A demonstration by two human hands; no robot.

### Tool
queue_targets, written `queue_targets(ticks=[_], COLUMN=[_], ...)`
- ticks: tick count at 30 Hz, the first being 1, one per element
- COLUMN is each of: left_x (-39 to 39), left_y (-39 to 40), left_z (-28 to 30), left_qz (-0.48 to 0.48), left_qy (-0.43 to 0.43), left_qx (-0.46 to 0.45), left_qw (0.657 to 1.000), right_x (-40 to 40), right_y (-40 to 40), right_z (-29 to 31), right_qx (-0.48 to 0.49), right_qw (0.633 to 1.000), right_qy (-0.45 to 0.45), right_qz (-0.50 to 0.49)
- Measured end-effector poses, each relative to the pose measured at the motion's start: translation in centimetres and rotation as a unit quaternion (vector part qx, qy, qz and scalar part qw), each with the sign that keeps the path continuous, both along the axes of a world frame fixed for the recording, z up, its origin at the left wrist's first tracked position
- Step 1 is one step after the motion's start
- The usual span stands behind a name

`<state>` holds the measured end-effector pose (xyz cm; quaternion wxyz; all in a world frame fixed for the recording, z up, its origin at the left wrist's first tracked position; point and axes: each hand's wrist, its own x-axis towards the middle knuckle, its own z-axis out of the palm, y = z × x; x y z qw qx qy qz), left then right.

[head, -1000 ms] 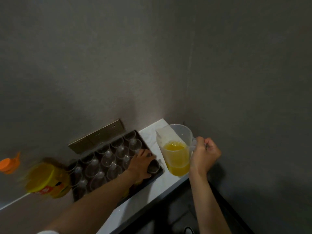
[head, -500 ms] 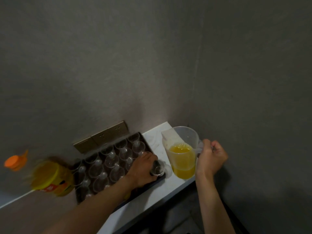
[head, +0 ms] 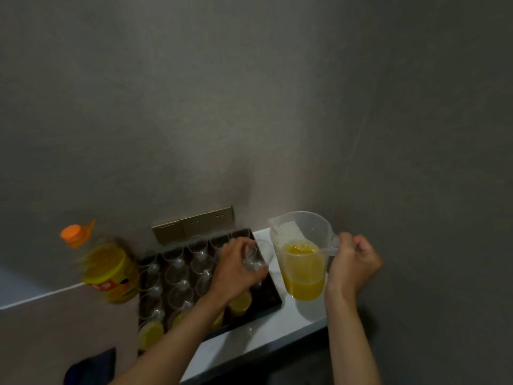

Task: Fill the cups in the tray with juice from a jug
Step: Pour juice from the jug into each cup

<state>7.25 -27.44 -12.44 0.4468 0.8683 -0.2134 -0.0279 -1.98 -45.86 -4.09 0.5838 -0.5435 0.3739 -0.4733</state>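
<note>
A dark tray (head: 273, 297) sits on the white counter, holding several clear plastic cups (head: 180, 269). A few cups along its near edge hold yellow juice (head: 240, 302). My left hand (head: 236, 269) grips one clear empty cup (head: 254, 259) lifted above the tray's right side, tilted toward the jug. My right hand (head: 354, 263) grips the handle of a clear plastic jug (head: 302, 262), about half full of orange-yellow juice, standing upright just right of the tray.
A large juice bottle (head: 109, 269) with an orange cap stands left of the tray. A brass socket plate (head: 193, 223) is on the grey wall behind. The white counter (head: 288, 320) ends close to the jug on the right; a dark object (head: 91, 366) lies low left.
My left hand has lifted a cup out of the tray and brought it up toward the jug. The jug in my right hand has shifted little. The camera view has moved.
</note>
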Motion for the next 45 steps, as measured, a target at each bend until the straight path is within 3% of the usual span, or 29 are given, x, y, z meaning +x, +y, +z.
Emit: queue_targets(ticks=[5, 14, 28, 45], left_x=[-0.6, -1.3, -2.0, -0.8], left_y=[2.2, 7.1, 12.9, 17.3], left_z=[2.7, 6.2, 7.9, 10.1], left_qz=[0.091, 0.165, 0.195, 0.225], left_qy=[0.045, 0.104, 0.079, 0.027], left_qx=[-0.115, -0.289, -0.345, -0.404], left_qw=[0.988, 0.937, 0.915, 0.886], right_x=[1.3, 4.6, 10.3, 13.9], right_y=[2.0, 5.1, 10.0, 15.6], right_z=[1.2, 4.1, 10.7, 17.2], right_qx=[0.001, -0.027, -0.145, -0.348], right_qw=[0.999, 0.991, 0.935, 0.864], right_qy=[-0.014, -0.022, 0.018, 0.057], right_qz=[0.043, 0.127, 0.323, 0.36])
